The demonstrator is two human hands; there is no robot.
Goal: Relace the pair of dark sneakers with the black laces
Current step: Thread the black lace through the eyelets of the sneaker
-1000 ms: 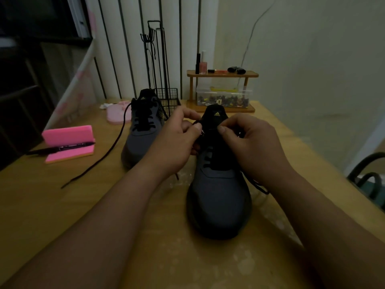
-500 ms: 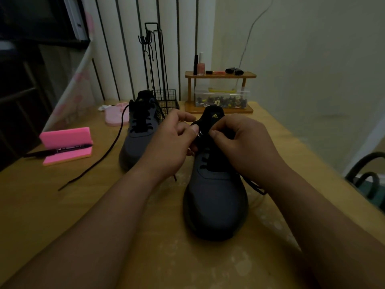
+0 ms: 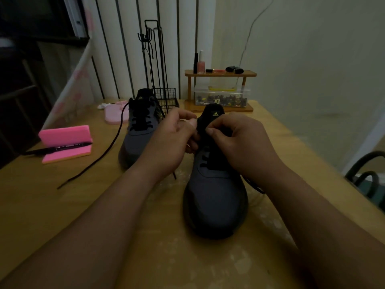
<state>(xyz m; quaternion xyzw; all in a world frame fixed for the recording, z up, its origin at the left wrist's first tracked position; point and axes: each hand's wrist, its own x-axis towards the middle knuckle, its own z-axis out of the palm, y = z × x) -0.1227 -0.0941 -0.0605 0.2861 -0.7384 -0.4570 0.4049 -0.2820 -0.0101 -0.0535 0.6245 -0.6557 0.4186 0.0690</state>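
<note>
Left hand (image 3: 173,142) and right hand (image 3: 239,142), fingers curled, pinch the tongue of the near sneaker (image 3: 216,201); wooden bench (image 3: 62,205) lies bare toward its near edge.

- Right hand (image 3: 241,142) has edged across the tongue of the front sneaker (image 3: 214,201) toward the bench's left edge, its fingertips (image 3: 210,132) now pinching the tongue's left side, below the logo.
- Gap to the left hand (image 3: 170,142) has narrowed; the thumbs nearly meet.
</note>
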